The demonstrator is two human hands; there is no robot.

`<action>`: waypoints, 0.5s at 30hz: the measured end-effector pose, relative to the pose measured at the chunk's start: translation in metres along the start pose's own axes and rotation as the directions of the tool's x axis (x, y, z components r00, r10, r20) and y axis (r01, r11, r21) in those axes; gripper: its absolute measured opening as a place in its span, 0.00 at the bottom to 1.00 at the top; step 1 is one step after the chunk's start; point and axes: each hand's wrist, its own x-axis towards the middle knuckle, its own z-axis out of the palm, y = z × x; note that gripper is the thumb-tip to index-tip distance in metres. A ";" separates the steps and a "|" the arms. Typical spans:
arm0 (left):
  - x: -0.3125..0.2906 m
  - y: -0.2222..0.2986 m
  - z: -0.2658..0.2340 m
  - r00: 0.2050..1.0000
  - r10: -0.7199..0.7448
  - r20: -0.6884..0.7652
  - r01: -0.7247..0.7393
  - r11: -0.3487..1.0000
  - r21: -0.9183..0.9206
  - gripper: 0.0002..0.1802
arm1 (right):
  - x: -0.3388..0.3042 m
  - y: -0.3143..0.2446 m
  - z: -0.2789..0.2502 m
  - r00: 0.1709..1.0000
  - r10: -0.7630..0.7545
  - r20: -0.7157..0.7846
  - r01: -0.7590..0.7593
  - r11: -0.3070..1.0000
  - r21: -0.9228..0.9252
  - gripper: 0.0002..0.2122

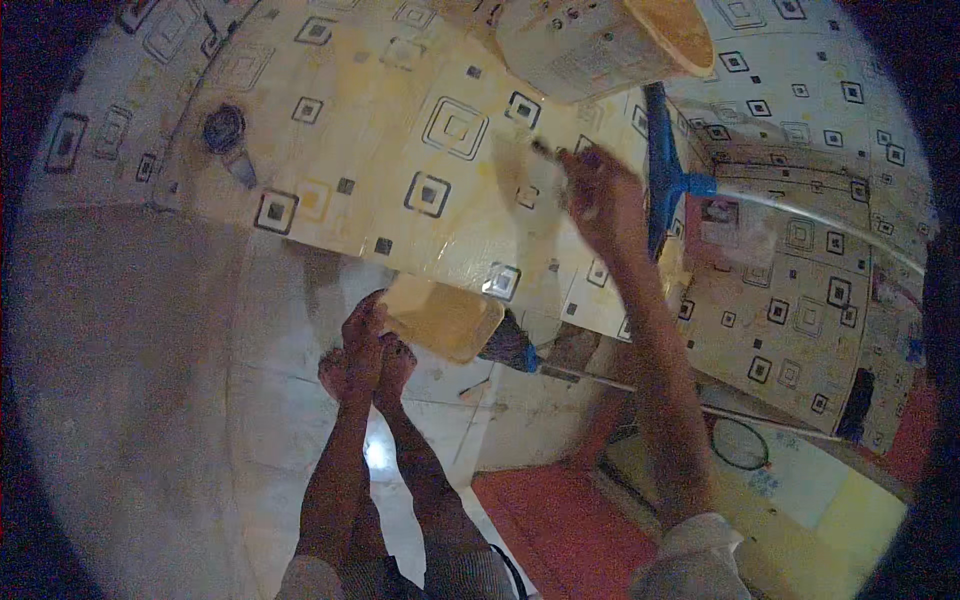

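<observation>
Right hand (600, 195) presses a small dark thing, maybe a scrubber, against the tiled wall (400, 120), fingers clenched on it; left hand is not visible.

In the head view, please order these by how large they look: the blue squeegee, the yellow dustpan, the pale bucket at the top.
1. Bucket, largest, though cut off by the frame.
2. Dustpan.
3. Squeegee, partly hidden behind the right hand, so its place against the dustpan is unsure.
</observation>
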 end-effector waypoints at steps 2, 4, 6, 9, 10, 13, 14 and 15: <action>0.005 -0.024 0.001 0.968 -0.247 0.035 0.249 0.958 -0.143 0.21 | 0.031 0.008 -0.009 0.992 -0.107 -0.065 0.110 0.993 0.048 0.15; 0.002 -0.024 0.003 0.960 -0.274 0.052 0.279 0.937 -0.209 0.21 | 0.056 0.019 0.007 0.948 -0.310 -0.076 0.311 0.950 -0.006 0.16; -0.002 -0.024 0.002 0.957 -0.284 0.051 0.288 0.928 -0.236 0.21 | 0.057 0.017 0.011 0.967 -0.256 0.001 0.256 0.966 0.047 0.16; -0.004 -0.022 0.001 0.954 -0.296 0.052 0.299 0.920 -0.253 0.22 | 0.036 0.005 0.015 0.954 -0.298 0.021 0.292 0.946 0.138 0.17; -0.006 -0.021 -0.002 0.952 -0.302 0.053 0.305 0.917 -0.257 0.22 | 0.021 -0.002 0.015 0.923 -0.383 -0.048 0.385 0.906 0.178 0.18; -0.006 -0.022 -0.007 0.948 -0.313 0.052 0.315 0.911 -0.267 0.22 | -0.023 -0.023 0.009 0.960 -0.268 0.081 0.241 0.938 0.251 0.19; -0.006 -0.024 -0.006 0.947 -0.316 0.056 0.319 0.907 -0.274 0.22 | -0.030 -0.025 0.007 0.956 -0.268 0.121 0.234 0.942 0.241 0.19; -0.007 -0.023 -0.006 0.948 -0.314 0.057 0.317 0.906 -0.282 0.22 | -0.033 -0.025 0.003 0.949 -0.204 0.241 0.153 0.965 0.215 0.17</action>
